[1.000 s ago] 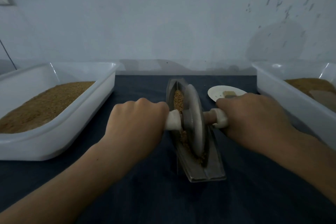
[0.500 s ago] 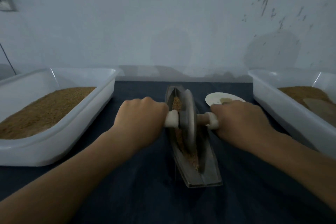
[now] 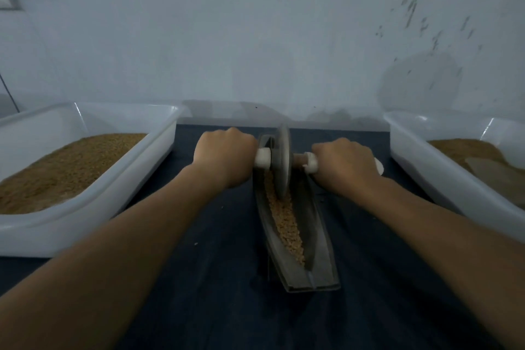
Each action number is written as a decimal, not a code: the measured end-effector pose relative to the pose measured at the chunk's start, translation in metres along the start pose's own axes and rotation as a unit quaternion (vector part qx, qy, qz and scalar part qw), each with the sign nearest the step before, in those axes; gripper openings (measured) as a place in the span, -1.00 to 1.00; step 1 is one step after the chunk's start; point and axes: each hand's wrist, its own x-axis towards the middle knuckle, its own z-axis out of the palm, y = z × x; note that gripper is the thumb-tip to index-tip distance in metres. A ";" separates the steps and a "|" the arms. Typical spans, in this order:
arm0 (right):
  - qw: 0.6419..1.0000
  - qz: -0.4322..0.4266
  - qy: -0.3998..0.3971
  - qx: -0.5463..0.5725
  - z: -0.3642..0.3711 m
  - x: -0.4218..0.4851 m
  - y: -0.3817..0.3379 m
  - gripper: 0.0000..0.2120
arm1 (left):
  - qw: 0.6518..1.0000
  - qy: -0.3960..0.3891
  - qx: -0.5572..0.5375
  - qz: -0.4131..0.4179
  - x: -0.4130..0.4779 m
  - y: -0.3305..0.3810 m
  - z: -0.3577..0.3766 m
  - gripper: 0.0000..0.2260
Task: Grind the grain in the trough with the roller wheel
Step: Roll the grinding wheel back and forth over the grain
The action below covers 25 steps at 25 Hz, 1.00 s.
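A grey metal roller wheel stands upright at the far end of a narrow boat-shaped trough on the dark cloth. Its axle ends in white handles. My left hand grips the left handle and my right hand grips the right one, both arms stretched forward. Tan grain lies along the trough's groove from under the wheel toward the near end.
A white tub of brown grain stands on the left. Another white tub with brown meal stands on the right. A small white dish peeks out behind my right hand. A pale wall rises close behind the table.
Both hands have pushed the wheel away from me, from the trough's middle to its far end. The grain in the near part of the groove now shows.
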 end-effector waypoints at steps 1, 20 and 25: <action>1.000 -0.016 0.010 -0.014 -0.002 -0.011 0.002 -0.70 | 1.000 -0.001 -0.012 0.007 -0.013 -0.001 0.002 -0.92; 0.991 -0.081 0.088 -0.061 -0.009 -0.060 0.007 -0.61 | 0.994 0.076 -0.032 0.065 -0.070 0.001 0.002 -0.65; 0.993 -0.051 0.088 -0.057 -0.003 -0.069 0.011 -0.76 | 0.993 0.097 0.013 0.065 -0.065 0.006 -0.002 -0.60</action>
